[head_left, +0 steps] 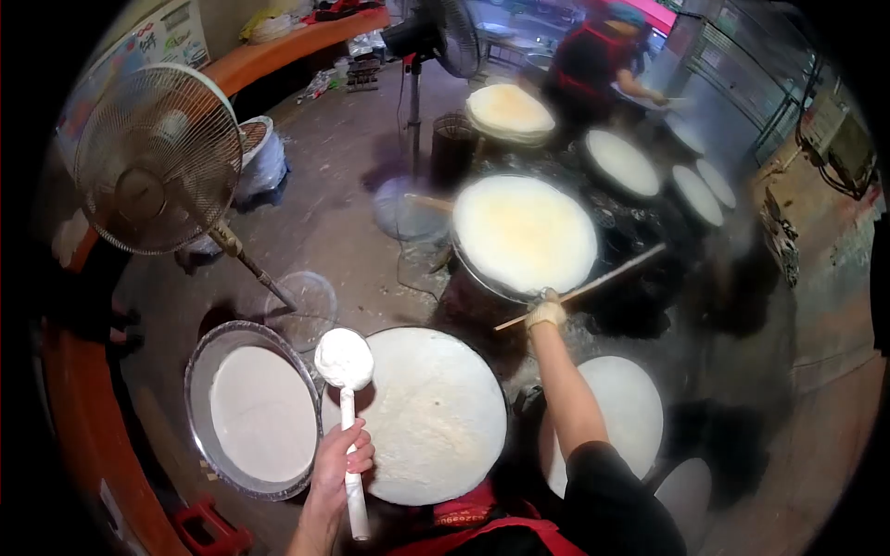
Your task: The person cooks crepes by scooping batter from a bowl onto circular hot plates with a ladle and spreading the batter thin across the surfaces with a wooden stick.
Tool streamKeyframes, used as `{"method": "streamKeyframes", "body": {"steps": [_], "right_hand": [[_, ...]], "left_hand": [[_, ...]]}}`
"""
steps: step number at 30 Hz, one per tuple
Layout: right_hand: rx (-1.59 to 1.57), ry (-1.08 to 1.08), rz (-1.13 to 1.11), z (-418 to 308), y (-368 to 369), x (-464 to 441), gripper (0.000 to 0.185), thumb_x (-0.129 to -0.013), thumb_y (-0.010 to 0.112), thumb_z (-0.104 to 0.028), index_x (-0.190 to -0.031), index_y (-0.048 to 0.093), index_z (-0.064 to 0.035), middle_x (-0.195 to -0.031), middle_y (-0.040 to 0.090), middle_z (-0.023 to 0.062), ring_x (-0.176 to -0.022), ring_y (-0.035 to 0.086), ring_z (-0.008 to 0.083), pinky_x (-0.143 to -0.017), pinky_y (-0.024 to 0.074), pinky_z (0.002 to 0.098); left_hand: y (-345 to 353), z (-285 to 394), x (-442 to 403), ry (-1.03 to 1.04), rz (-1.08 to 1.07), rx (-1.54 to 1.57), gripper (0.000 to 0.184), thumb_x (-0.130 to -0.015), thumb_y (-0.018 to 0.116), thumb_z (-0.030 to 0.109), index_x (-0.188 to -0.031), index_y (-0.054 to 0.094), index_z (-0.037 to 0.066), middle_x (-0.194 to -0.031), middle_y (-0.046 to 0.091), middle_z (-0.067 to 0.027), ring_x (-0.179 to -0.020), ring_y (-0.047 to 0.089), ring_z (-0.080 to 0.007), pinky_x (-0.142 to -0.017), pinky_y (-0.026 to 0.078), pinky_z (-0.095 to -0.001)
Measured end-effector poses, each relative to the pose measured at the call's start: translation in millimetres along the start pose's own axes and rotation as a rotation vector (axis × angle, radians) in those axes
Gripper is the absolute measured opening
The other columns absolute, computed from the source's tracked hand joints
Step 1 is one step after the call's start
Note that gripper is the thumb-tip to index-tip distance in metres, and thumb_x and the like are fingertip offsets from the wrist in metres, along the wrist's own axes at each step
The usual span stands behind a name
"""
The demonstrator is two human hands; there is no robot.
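Observation:
My left hand [341,461] is closed around the white handle of a ladle [344,360], its bowl coated or filled with thick white batter. The ladle's bowl is above the gap between a metal basin of batter [261,414] and a large round griddle covered with a pale flatbread [431,417]. My right hand [545,310], in a light glove, is closed on a long thin wooden stick [612,275]. That hand is at the near edge of a round of pale, yellowish flatbreads [526,233]; whether the fingers also touch the bread, I cannot tell.
A pedestal fan [158,157] is at left, another fan [454,37] farther back. More flatbreads [510,111] lie beyond, and round griddles [623,162] line the right. A co-worker [593,56] is at the back. A red stool [211,530] sits at lower left.

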State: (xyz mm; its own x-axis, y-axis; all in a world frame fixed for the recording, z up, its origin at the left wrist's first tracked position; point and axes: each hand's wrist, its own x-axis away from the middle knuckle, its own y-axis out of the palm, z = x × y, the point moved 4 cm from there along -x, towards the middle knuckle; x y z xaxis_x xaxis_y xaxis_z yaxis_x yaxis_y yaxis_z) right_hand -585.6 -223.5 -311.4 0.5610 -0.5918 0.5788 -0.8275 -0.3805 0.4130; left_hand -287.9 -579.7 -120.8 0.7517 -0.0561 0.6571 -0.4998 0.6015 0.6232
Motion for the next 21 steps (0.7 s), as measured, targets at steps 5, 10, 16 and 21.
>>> {"method": "streamKeyframes", "body": {"steps": [5,10,16,21], "right_hand": [[0.206,-0.016,-0.077,-24,-31,36,0.012,-0.086,0.057,-0.019,-0.082,0.055,-0.0082,-0.061,0.05,0.0008,-0.047,0.045,0.0135,-0.039,0.033,0.0263],[0.324,0.107,-0.338,-92,-185,101,0.014,-0.086,0.054,-0.025,-0.081,0.053,-0.0124,-0.056,0.044,-0.0019,-0.038,0.037,0.0116,-0.035,0.0303,0.025],[0.622,-0.18,0.067,-229,-483,219,0.02,-0.086,0.051,-0.013,-0.105,0.057,-0.008,-0.06,0.049,-0.0035,-0.038,0.038,0.0082,-0.032,0.0301,0.025],[0.191,-0.477,0.432,-265,-771,305,0.012,-0.084,0.06,-0.005,-0.095,0.061,0.001,-0.08,0.056,0.0049,-0.068,0.057,0.0128,-0.059,0.047,0.0244]], "left_hand": [[23,-24,0,-0.041,-0.061,-0.2,0.008,-0.094,0.047,0.011,-0.09,0.042,0.006,-0.069,0.041,0.0002,-0.05,0.034,-0.0038,-0.037,0.027,-0.0163],[55,-76,11,-0.154,-0.181,-0.465,0.012,-0.095,0.046,0.014,-0.086,0.04,0.009,-0.068,0.04,0.0011,-0.05,0.034,-0.0039,-0.038,0.027,-0.0167],[108,-208,51,-0.364,-0.368,-0.715,0.014,-0.093,0.046,0.012,-0.082,0.038,0.008,-0.064,0.037,0.0021,-0.048,0.034,-0.005,-0.04,0.03,-0.0187],[163,-362,124,-0.733,-0.553,-0.795,0.012,-0.092,0.047,0.01,-0.083,0.041,0.005,-0.064,0.039,0.003,-0.046,0.033,-0.0021,-0.037,0.027,-0.0151]]}}
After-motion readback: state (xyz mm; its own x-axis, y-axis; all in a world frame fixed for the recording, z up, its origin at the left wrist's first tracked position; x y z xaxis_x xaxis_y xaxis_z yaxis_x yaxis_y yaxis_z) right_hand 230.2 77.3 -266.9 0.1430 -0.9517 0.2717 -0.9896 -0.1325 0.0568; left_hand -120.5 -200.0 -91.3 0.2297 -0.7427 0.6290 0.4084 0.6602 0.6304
